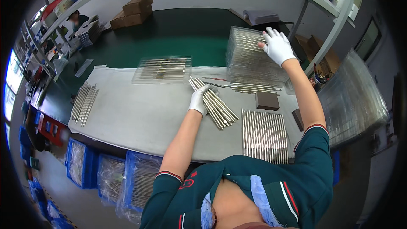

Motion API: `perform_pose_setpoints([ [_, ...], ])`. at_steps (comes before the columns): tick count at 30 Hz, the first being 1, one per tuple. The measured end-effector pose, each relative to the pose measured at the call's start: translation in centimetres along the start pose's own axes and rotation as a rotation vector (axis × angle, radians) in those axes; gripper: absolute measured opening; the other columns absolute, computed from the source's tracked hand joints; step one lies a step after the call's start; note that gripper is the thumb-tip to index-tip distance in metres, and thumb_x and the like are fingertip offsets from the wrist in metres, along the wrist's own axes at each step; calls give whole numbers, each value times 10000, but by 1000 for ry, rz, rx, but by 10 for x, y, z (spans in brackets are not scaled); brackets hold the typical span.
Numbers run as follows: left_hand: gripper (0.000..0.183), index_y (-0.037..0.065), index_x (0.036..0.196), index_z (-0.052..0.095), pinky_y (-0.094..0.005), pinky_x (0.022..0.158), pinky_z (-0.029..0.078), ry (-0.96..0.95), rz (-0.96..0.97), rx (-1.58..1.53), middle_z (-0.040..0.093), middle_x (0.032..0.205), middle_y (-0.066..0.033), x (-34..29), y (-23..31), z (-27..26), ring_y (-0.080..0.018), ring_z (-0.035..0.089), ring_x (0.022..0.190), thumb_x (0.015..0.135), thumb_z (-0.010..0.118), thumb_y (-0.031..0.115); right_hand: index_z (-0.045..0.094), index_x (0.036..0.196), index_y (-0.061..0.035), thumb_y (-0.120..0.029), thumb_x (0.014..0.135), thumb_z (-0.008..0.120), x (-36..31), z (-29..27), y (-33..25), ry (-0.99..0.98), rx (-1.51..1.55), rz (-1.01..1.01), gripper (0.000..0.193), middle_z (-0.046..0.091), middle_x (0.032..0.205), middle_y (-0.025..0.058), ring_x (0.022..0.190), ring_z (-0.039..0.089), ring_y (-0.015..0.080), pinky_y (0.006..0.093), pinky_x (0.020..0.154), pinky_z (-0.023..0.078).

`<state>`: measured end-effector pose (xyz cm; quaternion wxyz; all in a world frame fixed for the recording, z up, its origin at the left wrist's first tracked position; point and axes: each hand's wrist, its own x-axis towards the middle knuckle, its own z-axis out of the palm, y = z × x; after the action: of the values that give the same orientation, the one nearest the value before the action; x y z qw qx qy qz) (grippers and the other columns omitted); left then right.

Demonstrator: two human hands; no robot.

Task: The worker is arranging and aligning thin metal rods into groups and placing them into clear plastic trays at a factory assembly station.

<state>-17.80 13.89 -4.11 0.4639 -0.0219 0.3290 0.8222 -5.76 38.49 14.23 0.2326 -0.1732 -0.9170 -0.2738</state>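
Note:
A bundle of slim silvery metal rods (pixel 218 110) lies slantwise in my white-gloved left hand (pixel 199 100), whose fingers close around its upper part. My right hand (pixel 277 47), also gloved but with bare tips on the thumb side, reaches over a tall stack of clear plastic trays (pixel 243 55). Its fingers are spread at the stack's upper right, and they hold nothing that I can see. Rods show in the top tray. Left of the stack, a single clear tray (pixel 163 70) carries a row of rods.
Loose rods (pixel 85 104) lie on the grey mat (pixel 127 114) at left. A neat row of rods (pixel 265 138) sits at right, below a dark brown block (pixel 267 101). Blue bins (pixel 80 163) stand below the front edge. A shelf post (pixel 335 29) rises at right.

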Motion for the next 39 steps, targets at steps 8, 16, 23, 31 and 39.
perform_pose_setpoints([
  [8, 185, 31, 934, 556, -394, 726, 536, 16, 89, 9, 615, 834, -106, -8, -2, 4, -251, 626, 780, 852, 587, 195, 630, 1006, -16, -580, 862, 506, -72, -2, -148, -983, 814, -244, 595, 654, 861, 187, 821, 631, 336, 382, 761, 484],
  [16, 243, 12, 1035, 563, -396, 750, 549, -9, 102, -28, 628, 920, -115, 1, 3, -1, -259, 642, 813, 842, 623, 147, 631, 992, 35, -385, 870, 626, -100, 44, -167, -995, 1548, 321, 438, 655, 794, 65, 688, 618, 136, 270, 620, 489],
  [23, 305, 46, 1137, 558, -415, 808, 535, -21, 90, 22, 626, 1044, -113, 10, 2, -7, -274, 632, 926, 863, 589, 177, 613, 1050, -7, -260, 918, 572, -111, 47, -169, -817, 1589, 507, 287, 652, 826, 50, 627, 622, 120, 253, 536, 512],
  [31, 245, 20, 1052, 583, -403, 809, 528, -11, 96, -49, 626, 1014, -122, 5, 5, 1, -266, 627, 888, 864, 603, 176, 604, 1081, 17, -283, 914, 561, -108, 38, -164, -600, 1386, 369, 346, 670, 858, 132, 754, 628, 195, 331, 693, 488],
  [39, 185, 41, 948, 568, -391, 773, 542, -163, 96, -53, 611, 891, -94, 15, 1, -27, -240, 626, 869, 908, 542, 220, 617, 1034, 8, -133, 879, 625, -62, -13, -91, -480, 1552, 214, 211, 640, 894, 40, 800, 594, 85, 242, 767, 491],
])
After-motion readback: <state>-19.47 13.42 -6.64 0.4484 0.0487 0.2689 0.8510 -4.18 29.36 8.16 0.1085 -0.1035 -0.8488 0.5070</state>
